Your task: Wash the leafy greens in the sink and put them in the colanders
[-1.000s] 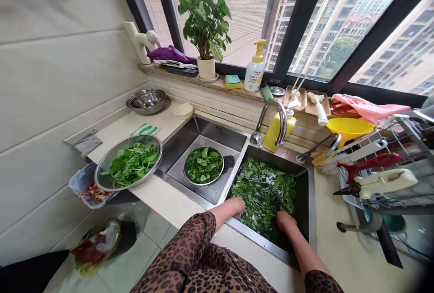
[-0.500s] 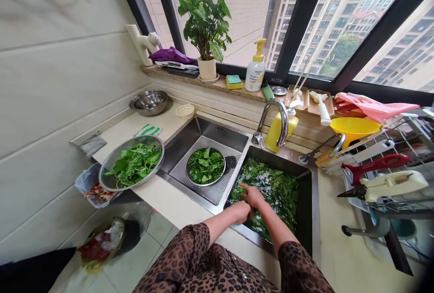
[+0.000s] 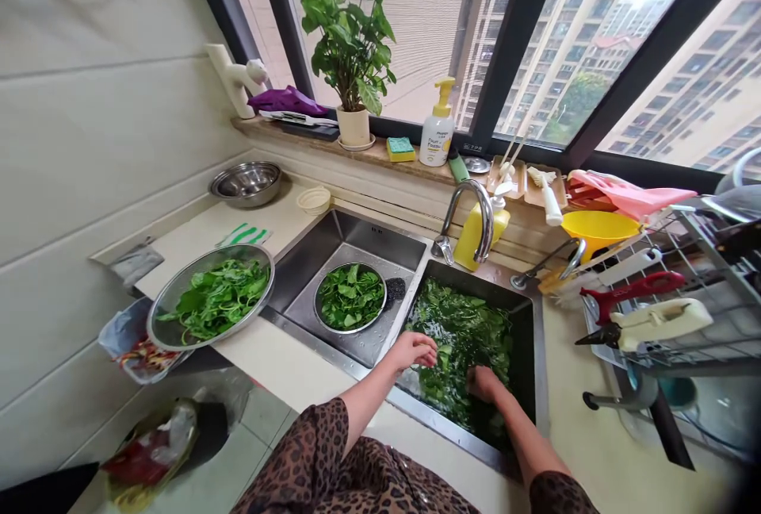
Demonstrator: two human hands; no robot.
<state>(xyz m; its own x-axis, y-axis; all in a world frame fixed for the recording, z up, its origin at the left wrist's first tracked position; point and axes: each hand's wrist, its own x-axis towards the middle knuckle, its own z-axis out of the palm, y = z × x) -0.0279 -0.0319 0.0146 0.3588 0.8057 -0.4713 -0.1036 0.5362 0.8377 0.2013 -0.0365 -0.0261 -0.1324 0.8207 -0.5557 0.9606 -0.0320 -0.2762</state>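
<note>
Loose leafy greens (image 3: 457, 316) float in the water of the right sink basin (image 3: 538, 355). My left hand (image 3: 416, 350) hovers over the basin's left edge, fingers loosely bent and holding nothing that I can see. Farther right, my right hand (image 3: 484, 384) dips into the water with its fingers curled in among the greens; the fingertips are hidden. In the left basin (image 3: 303, 300) sits a round strainer (image 3: 318, 316) holding more greens. A larger mesh colander (image 3: 166, 322), also with greens, rests at the counter's left edge.
A curved faucet (image 3: 486, 220) stands behind the basins, beside a yellow bottle (image 3: 469, 240). On the right is a wire dish rack (image 3: 701, 236) with a red-handled tool (image 3: 642, 292). Steel bowls (image 3: 246, 185) stand at back left. A potted plant (image 3: 355, 127) and pump bottle (image 3: 436, 137) line the sill.
My hands, close together over the basin before, have moved apart. The left has drawn slightly left, above the water; the right has shifted right and down into the greens. The view has moved slightly.
</note>
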